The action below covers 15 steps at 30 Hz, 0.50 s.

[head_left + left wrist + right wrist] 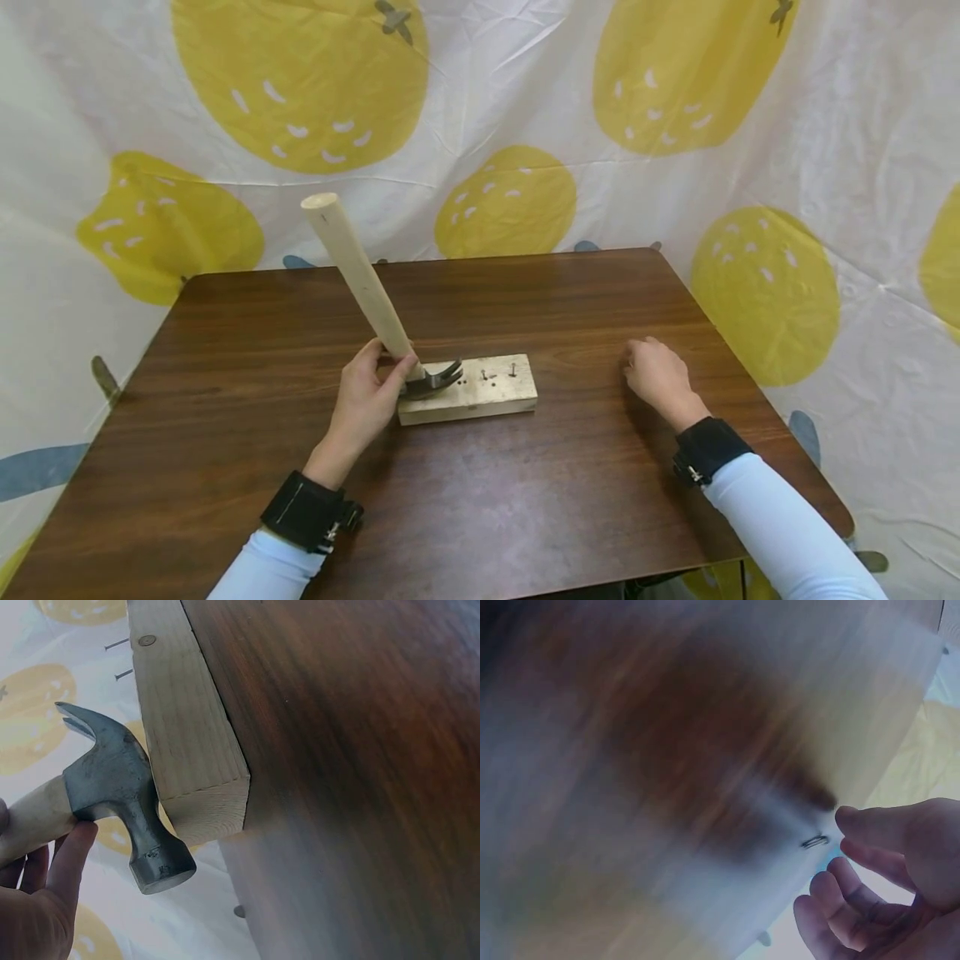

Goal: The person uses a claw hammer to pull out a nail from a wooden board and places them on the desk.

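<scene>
A claw hammer (431, 381) with a pale wooden handle (357, 272) stands with its steel head (124, 796) on the left end of a wooden block (472, 389). My left hand (367, 397) grips the handle just above the head. Several nails (498, 372) stick up from the block's top; in the left wrist view two nails (116, 658) show at the block's (184, 720) far end. My right hand (656, 372) rests on the table to the right of the block, fingers loosely curled and holding nothing. In the blurred right wrist view the right hand's fingers (870, 859) hover over the tabletop.
The dark wooden table (480, 500) carries only the block and hammer. A white cloth with yellow strawberry prints (300, 75) hangs behind and at both sides. A small metal clip (814, 841) shows at the table edge.
</scene>
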Each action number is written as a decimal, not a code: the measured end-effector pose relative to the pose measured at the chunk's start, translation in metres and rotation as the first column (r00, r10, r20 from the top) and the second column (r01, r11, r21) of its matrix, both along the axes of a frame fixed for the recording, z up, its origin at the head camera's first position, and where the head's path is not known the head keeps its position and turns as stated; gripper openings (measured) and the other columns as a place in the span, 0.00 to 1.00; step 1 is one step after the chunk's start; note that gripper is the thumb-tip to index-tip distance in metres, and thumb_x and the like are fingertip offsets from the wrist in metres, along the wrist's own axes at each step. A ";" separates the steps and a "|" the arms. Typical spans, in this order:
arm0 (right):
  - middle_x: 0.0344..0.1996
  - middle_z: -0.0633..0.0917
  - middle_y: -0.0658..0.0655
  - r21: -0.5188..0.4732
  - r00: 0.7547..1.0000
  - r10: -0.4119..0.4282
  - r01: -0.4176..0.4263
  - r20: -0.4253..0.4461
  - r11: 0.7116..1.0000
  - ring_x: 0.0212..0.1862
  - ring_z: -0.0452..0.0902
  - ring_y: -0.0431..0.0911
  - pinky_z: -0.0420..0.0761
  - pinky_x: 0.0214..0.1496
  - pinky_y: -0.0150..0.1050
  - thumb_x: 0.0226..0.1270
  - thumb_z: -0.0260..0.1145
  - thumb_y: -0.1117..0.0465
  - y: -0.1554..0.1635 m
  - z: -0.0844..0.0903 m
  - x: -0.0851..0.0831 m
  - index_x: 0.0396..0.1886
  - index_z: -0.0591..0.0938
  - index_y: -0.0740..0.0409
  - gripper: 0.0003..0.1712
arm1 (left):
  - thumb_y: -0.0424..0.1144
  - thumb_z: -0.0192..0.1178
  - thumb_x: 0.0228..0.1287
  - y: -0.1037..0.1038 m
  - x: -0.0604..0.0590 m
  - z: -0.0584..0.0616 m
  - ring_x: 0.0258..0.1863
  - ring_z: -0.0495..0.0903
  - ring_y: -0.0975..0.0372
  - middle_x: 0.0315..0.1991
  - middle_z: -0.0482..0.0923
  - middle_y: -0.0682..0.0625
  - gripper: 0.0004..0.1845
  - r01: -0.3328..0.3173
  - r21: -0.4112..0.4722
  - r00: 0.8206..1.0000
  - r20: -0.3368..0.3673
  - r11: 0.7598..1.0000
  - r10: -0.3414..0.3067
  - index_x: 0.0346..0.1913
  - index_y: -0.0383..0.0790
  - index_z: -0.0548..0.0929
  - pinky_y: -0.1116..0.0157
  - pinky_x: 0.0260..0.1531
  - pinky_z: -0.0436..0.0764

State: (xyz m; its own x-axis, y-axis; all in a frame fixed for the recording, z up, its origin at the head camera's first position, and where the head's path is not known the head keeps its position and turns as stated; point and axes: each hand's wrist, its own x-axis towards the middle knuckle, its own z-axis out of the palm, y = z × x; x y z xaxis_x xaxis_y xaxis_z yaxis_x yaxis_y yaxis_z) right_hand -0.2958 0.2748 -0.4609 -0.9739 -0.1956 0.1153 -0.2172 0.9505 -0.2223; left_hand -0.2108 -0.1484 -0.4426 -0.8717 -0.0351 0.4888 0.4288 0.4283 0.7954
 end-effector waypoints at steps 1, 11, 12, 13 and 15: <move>0.40 0.83 0.66 0.004 1.000 0.009 -0.009 -0.016 1.000 0.43 0.82 0.64 0.83 0.41 0.61 0.66 0.67 0.67 -0.002 0.000 0.000 0.46 0.84 0.67 0.11 | 0.33 0.66 0.71 0.000 0.000 0.000 0.46 0.85 0.54 0.44 0.83 0.43 0.10 0.000 0.000 1.000 0.001 1.000 0.000 0.51 0.31 0.82 0.59 0.36 0.85; 0.34 0.82 0.57 -0.023 0.940 0.304 -0.311 -0.157 0.950 0.38 0.81 0.53 0.83 0.39 0.50 0.59 0.71 0.73 -0.050 0.013 0.013 0.40 0.84 0.63 0.09 | 0.33 0.68 0.69 0.004 -0.002 0.001 0.44 0.85 0.54 0.43 0.84 0.43 0.11 0.001 -0.031 1.000 -0.029 1.000 -0.002 0.50 0.32 0.83 0.63 0.34 0.85; 0.33 0.82 0.56 -0.029 0.923 0.343 -0.353 -0.173 0.935 0.37 0.81 0.52 0.83 0.38 0.49 0.59 0.71 0.73 -0.056 0.015 0.015 0.38 0.84 0.63 0.09 | 0.33 0.69 0.69 0.005 -0.002 0.002 0.43 0.85 0.54 0.42 0.83 0.43 0.11 -0.001 -0.043 0.999 -0.044 0.999 -0.001 0.49 0.32 0.83 0.64 0.34 0.85; 0.32 0.82 0.55 -0.039 0.904 0.384 -0.398 -0.186 0.917 0.37 0.81 0.51 0.83 0.38 0.48 0.59 0.71 0.74 -0.062 0.016 0.017 0.37 0.84 0.62 0.08 | 0.33 0.69 0.68 0.006 -0.003 0.001 0.43 0.85 0.54 0.42 0.83 0.42 0.11 -0.003 -0.054 0.998 -0.060 0.999 0.000 0.49 0.31 0.83 0.65 0.33 0.85; 0.33 0.82 0.54 -0.060 0.861 0.467 -0.486 -0.200 0.872 0.37 0.80 0.49 0.83 0.39 0.46 0.59 0.72 0.75 -0.073 0.018 0.023 0.38 0.84 0.63 0.10 | 0.32 0.69 0.68 0.008 -0.003 0.002 0.41 0.85 0.54 0.41 0.83 0.42 0.11 -0.012 -0.076 0.996 -0.089 0.997 0.005 0.48 0.31 0.82 0.65 0.31 0.85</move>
State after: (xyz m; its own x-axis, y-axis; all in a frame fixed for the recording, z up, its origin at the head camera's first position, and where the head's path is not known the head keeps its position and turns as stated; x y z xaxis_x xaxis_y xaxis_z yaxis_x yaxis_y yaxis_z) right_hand -0.2730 0.2017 -0.4428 -0.7270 -0.6076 0.3198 -0.6818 0.6941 -0.2311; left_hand -0.2141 -0.1404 -0.4411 -0.8246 -0.0016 0.5657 0.4923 0.4906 0.7190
